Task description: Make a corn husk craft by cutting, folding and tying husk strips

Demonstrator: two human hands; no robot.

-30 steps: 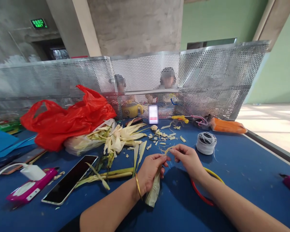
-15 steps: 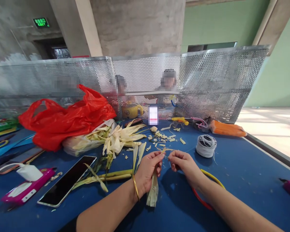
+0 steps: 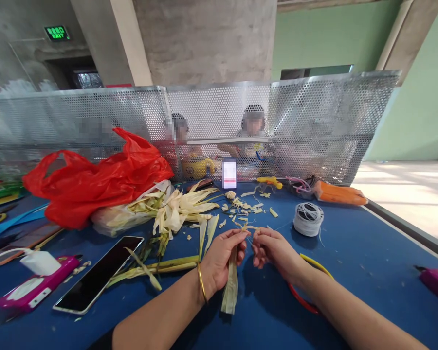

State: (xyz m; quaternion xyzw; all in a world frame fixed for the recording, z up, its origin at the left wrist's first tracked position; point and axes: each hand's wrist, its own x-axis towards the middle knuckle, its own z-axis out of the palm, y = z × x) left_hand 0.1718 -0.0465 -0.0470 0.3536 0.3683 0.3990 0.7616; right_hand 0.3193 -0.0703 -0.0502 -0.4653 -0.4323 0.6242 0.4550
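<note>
My left hand [image 3: 228, 257] is closed around a bundle of dried corn husk [image 3: 231, 287]. Its broad end hangs below the palm, and frayed strips stick out above the thumb. Close beside it, my right hand [image 3: 273, 250] is curled with thumb and index finger pinched together at a fine thread, only faintly visible between the hands. To the right stands a spool of white thread [image 3: 308, 219], a loose end trailing from it. Small husk scraps [image 3: 245, 206] lie just beyond my fingers.
A pile of corn husks [image 3: 178, 209] lies beside a red plastic bag [image 3: 95, 187] at left. Nearer are a black-screened phone [image 3: 98, 274] and a magenta tool [image 3: 40, 287]. Behind a perforated metal screen [image 3: 219, 112] sit other people. An orange packet [image 3: 339, 193] lies at right.
My right hand has turned slightly and come a little closer to my left hand. The left keeps its hold on the corn husk. The whole view has shifted slightly.
</note>
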